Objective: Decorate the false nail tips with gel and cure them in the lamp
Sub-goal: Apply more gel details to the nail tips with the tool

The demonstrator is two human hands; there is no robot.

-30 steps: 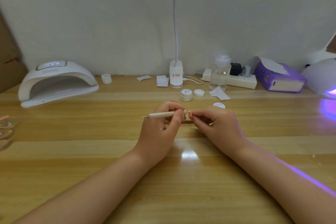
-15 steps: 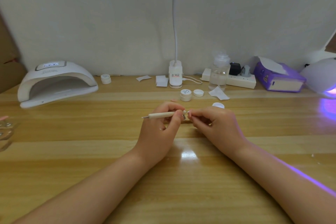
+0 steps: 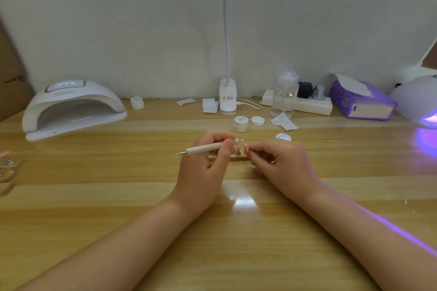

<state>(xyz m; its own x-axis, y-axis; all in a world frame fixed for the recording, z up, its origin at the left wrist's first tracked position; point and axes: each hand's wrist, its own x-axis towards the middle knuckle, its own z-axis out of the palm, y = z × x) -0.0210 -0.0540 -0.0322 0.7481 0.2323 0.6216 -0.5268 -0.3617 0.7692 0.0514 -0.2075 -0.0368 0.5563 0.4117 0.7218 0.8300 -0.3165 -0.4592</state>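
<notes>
1. Left hand (image 3: 203, 168) grips a slim cream-coloured dotting pen with a metal point at each end (image 3: 208, 147); fingers curl round the shaft, working tip sticks out past the fingertips toward the other hand.
2. Right hand (image 3: 281, 163) pinches a small pale false nail tip (image 3: 246, 147) between thumb and forefinger; other fingers curled under. The tip is too small to tell whether gel is on it.
3. Pen tip sits just beside the nail tip, apart from it or barely touching; cannot tell which.
4. Below the fingertips, between both hands, a small wooden stand with a metal peg (image 3: 237, 155) rests on the light wooden table (image 3: 118, 196).
5. Just beyond the right fingers: an open white gel jar (image 3: 283, 137). Further back: a closed white round jar (image 3: 241, 123) and a loose white lid (image 3: 257, 121).
6. White dome-shaped curing lamp (image 3: 73, 108) stands well apart, far left of the left fingers.
7. Risks, as I judge them: the pinch is tiny, so pen pressure could flip the nail out; shaky pen could smear gel onto the fingertips; a knuckle could knock over the open jar.
</notes>
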